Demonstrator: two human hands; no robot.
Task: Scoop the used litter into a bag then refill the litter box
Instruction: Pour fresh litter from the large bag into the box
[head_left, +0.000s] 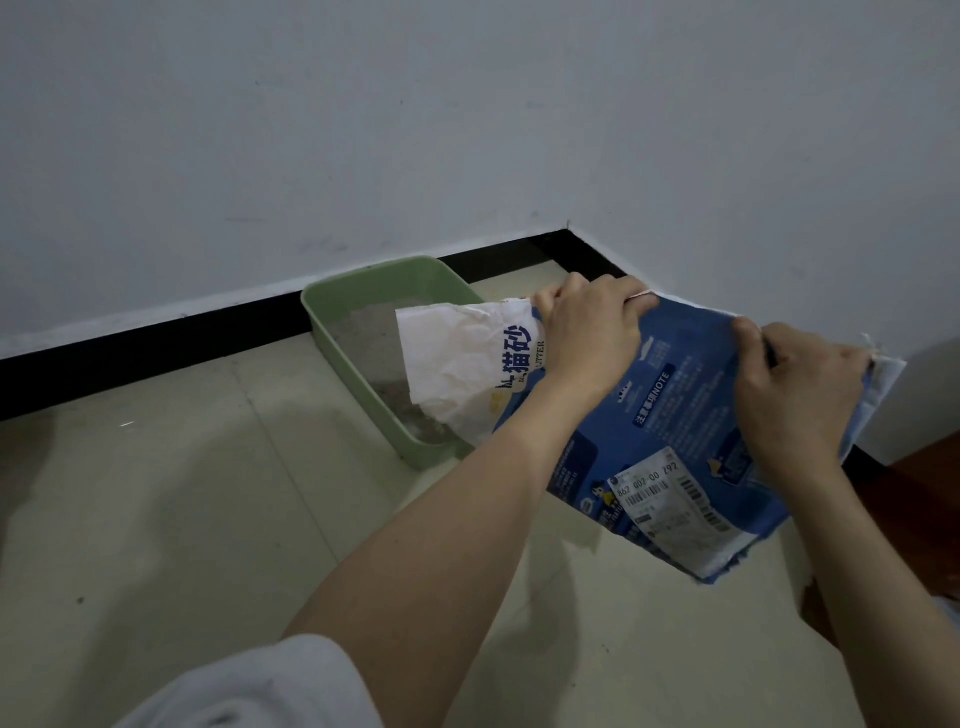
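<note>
**Item: litter refill, pour position**

Pale tiled floor (156, 519), white wall corner. Left hand (587, 338) grips the upper edge of the blue-and-white printed paper litter sack (649, 431); right hand (800, 395) pinches its far corner. Sack tilted, mouth over the green rectangular plastic litter box (332, 306) beyond the left hand, apparently to direct the pour

litter bag (670, 415) blue, white | litter box (337, 296) green | baseboard (156, 338) black

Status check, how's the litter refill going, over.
Left hand and right hand both gripping the cat litter bag. Bag tipped, mouth over the green litter box; grey litter inside. Nothing in the way.
</note>
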